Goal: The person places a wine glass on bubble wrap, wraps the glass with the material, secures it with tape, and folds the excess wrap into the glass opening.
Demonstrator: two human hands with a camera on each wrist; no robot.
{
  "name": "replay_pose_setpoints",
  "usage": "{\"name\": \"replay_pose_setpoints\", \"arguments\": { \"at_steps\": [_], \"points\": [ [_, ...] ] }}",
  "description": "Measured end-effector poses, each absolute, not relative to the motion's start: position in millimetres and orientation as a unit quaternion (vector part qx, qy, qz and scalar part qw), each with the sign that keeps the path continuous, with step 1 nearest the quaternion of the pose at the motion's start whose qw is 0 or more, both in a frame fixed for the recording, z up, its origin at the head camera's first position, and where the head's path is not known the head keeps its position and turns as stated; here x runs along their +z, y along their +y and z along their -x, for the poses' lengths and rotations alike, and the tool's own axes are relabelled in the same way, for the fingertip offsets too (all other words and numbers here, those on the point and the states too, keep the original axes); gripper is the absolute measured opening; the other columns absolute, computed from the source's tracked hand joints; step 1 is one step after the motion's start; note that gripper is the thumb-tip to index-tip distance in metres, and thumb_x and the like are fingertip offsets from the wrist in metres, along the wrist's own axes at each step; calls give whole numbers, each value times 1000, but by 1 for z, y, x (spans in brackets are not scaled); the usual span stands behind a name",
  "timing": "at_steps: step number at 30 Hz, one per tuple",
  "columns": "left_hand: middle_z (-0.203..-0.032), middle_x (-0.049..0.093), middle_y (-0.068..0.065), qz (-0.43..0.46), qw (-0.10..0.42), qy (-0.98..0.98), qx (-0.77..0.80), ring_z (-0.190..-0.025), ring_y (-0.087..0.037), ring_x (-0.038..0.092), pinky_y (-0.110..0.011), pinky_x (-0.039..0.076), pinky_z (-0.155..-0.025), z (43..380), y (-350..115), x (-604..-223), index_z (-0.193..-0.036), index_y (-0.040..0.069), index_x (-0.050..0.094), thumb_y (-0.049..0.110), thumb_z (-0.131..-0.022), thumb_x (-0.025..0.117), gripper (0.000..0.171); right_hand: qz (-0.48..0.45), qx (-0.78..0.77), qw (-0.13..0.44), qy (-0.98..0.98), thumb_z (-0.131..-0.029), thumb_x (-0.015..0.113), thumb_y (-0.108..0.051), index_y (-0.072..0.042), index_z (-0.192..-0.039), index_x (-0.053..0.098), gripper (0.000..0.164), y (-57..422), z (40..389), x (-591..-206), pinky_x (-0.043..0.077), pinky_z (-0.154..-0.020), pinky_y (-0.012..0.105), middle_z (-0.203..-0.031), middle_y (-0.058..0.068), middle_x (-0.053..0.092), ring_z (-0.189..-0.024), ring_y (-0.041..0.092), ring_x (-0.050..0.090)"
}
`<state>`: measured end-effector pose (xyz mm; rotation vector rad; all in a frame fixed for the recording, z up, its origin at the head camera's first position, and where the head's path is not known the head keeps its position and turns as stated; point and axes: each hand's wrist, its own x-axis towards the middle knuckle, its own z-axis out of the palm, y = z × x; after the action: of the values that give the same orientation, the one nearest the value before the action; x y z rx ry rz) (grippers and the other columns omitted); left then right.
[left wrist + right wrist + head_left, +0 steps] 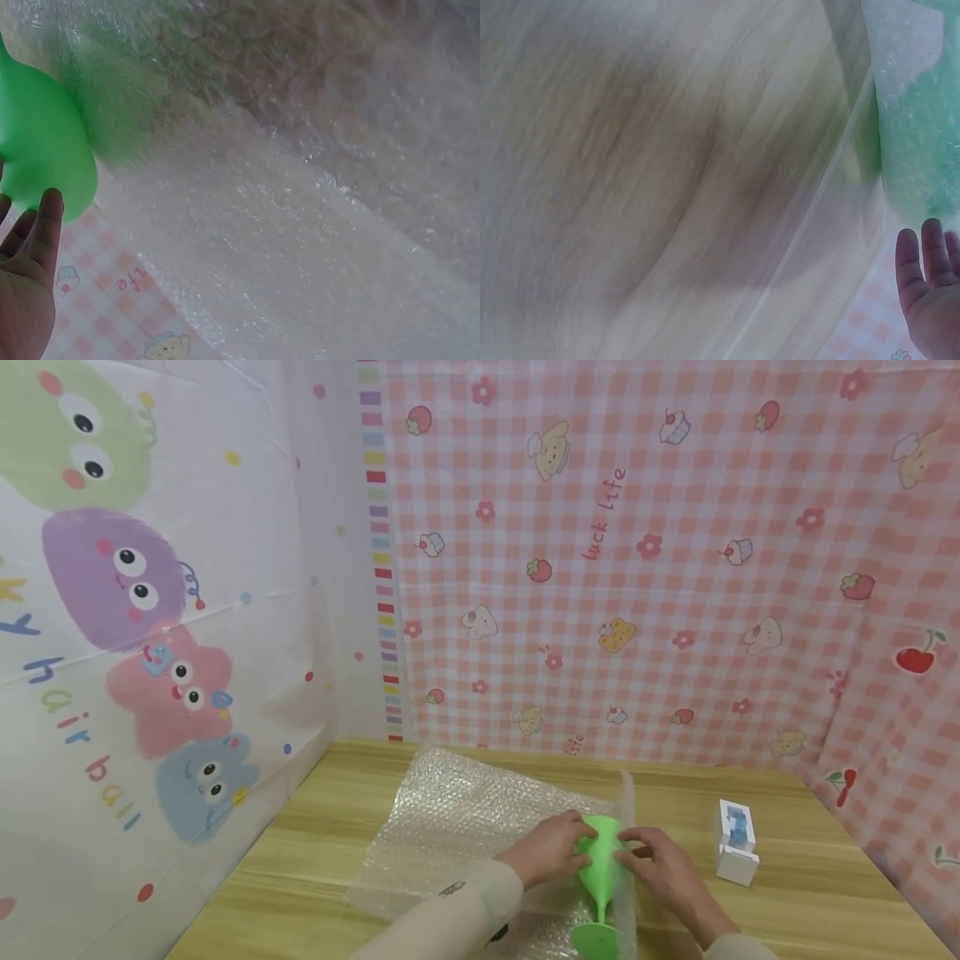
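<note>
A bright green plastic goblet [597, 868] lies along the right part of a sheet of bubble wrap [457, 827], its bowl away from me and its round foot towards me. My left hand [551, 852] holds the bowl from the left, fingers and thumb on its side. From the right, my right hand [663, 868] pinches the raised edge of the wrap against the bowl. In the left wrist view the goblet's bowl [45, 135] is bare at the fingertips. In the right wrist view the bubble wrap [922, 135] covers the green side above my fingers.
A small white box [737, 852] with something blue in it stands to the right on the wooden table [300, 860]. A pink checked cloth [637, 593] hangs behind the table, and a white cartoon-print cloth [262, 568] on the left.
</note>
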<state>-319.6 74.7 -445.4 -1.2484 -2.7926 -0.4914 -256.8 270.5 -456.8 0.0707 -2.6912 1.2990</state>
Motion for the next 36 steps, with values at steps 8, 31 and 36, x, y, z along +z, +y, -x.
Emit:
{"name": "replay_pose_setpoints", "arguments": {
  "at_steps": [8, 31, 36],
  "points": [
    [-115, 60, 0, 409, 34, -897, -166, -103, -8, 58, -19, 46, -93, 319, 73, -442, -123, 8, 66, 25, -92, 72, 36, -40, 415, 95, -904, -92, 71, -16, 2, -119, 63, 34, 266, 259, -457, 57, -72, 37, -119, 21, 57, -95, 31, 65],
    [-118, 59, -1, 409, 34, -896, -170, -107, -10, 58, -20, 46, -96, 321, 66, -444, -124, 7, 65, 23, -92, 72, 37, -58, 366, 113, -922, -89, 73, -18, 5, -122, 60, 42, 254, 263, -454, 55, -71, 36, -121, 19, 59, -94, 30, 64],
    [-125, 59, -2, 400, 28, -899, -176, -112, -11, 58, -23, 46, -97, 322, 66, -445, -137, 11, 56, 21, -91, 73, 50, -73, 349, 123, -926, -88, 75, -21, 2, -120, 64, 40, 253, 263, -453, 55, -72, 37, -117, 17, 60, -92, 28, 64]
  ]
}}
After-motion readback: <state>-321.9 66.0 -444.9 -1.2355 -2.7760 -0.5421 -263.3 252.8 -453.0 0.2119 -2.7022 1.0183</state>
